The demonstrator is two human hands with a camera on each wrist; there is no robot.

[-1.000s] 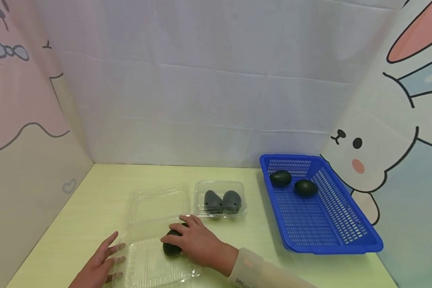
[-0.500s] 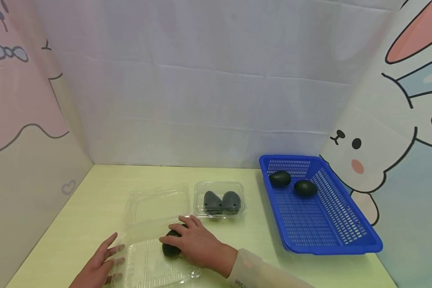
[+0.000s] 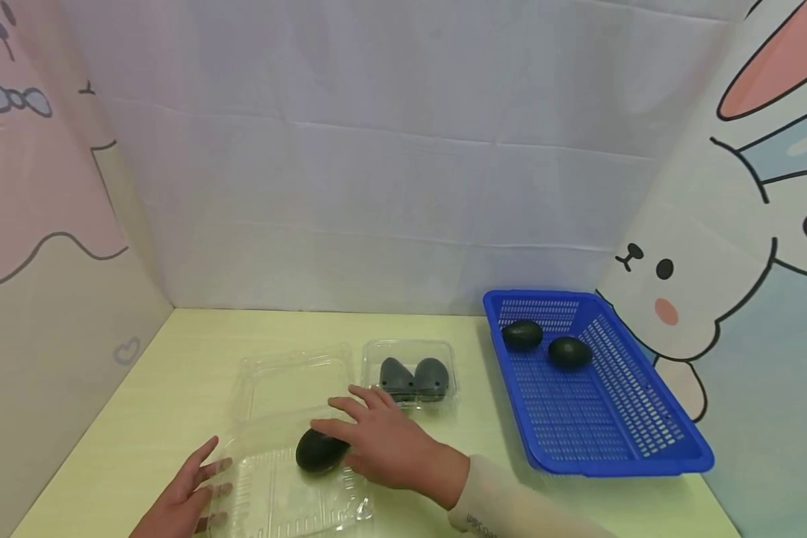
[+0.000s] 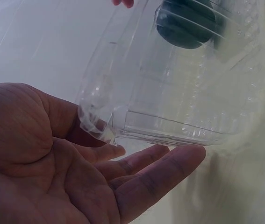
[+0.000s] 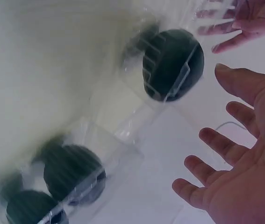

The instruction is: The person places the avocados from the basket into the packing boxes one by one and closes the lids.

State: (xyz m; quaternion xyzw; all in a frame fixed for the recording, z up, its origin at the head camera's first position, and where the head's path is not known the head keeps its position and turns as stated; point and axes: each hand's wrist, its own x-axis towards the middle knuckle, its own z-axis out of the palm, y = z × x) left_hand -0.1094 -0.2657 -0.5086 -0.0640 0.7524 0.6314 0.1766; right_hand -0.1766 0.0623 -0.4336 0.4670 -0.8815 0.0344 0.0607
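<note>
A dark green avocado (image 3: 317, 453) lies in the right part of a clear plastic clamshell box (image 3: 262, 501), whose lid (image 3: 296, 377) is folded back behind it. Over the avocado's right side my right hand (image 3: 400, 452) hovers with fingers spread; the right wrist view shows a gap between its fingertips and the avocado. My left hand (image 3: 181, 499) is at the box's left wall. In the left wrist view the fingers (image 4: 162, 179) are extended along the box's outside edge, partly under it, and appear to touch it.
Behind my right hand is a smaller clear box (image 3: 409, 348) with two avocados (image 3: 432, 377) inside. A blue plastic basket (image 3: 619, 472) at the right holds two more avocados (image 3: 570, 353). Printed cloth walls stand around the pale yellow table (image 3: 121, 426).
My right hand has let go of the avocado, its fingers have spread, and it has moved slightly up and to the right. The avocado stays in the box. My left hand has kept its place.
</note>
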